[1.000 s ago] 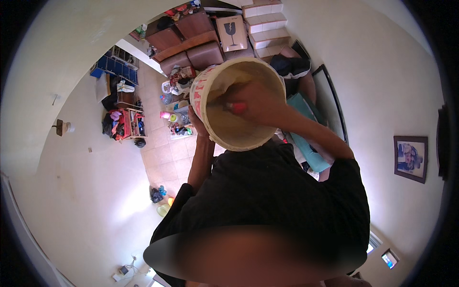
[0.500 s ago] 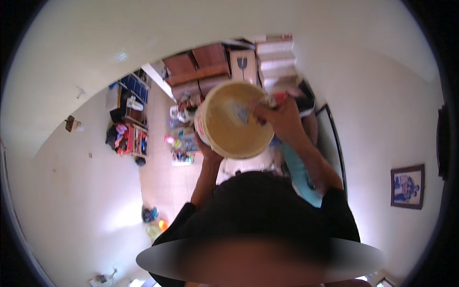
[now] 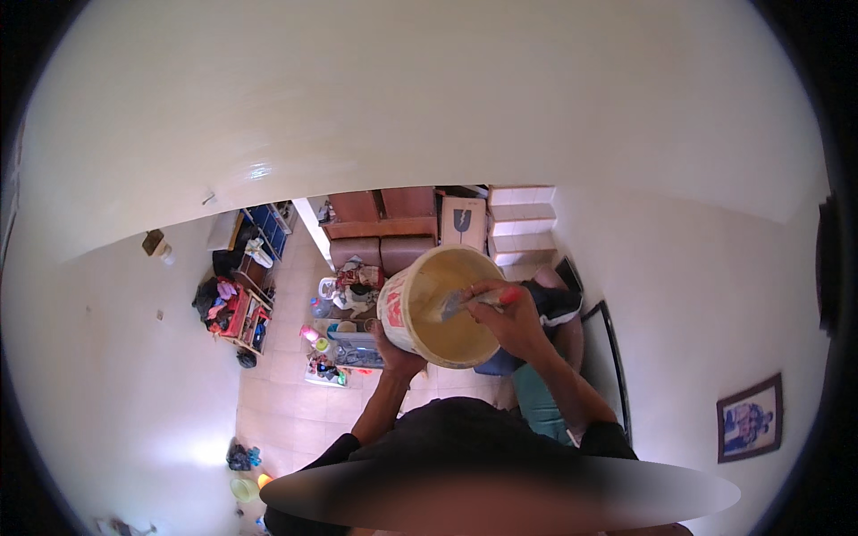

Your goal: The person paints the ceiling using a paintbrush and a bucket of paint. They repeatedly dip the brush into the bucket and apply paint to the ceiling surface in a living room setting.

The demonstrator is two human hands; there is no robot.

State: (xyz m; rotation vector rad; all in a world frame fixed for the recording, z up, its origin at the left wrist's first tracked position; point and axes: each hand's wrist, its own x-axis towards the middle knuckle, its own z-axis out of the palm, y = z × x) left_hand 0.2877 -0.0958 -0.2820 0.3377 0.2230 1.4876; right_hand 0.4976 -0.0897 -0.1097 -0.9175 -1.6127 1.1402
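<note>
My left hand (image 3: 399,357) is wrapped round the lower left side of a cream plastic bucket (image 3: 399,314) with red print. The bucket is held up in the air and tilted so that its mouth shows. Pale yellow paint coats its inside walls; how deep the paint is I cannot tell. My right hand (image 3: 511,323) grips a paintbrush (image 3: 453,305) with a red-ended handle. Its broad grey head reaches inside the bucket near the far wall, and the fingers are just over the right part of the rim.
A large cream wall surface (image 3: 429,107) spans the upper view. Below lie a brown sofa (image 3: 404,253), a cardboard box (image 3: 463,225), stairs (image 3: 521,219) and a grey crate (image 3: 357,347). A dark rail (image 3: 617,357) and a framed picture (image 3: 749,418) are at the right.
The bucket and both hands have come lower in the view, with the room tilting along as the head moves. The brush remains inside the bucket in my right hand.
</note>
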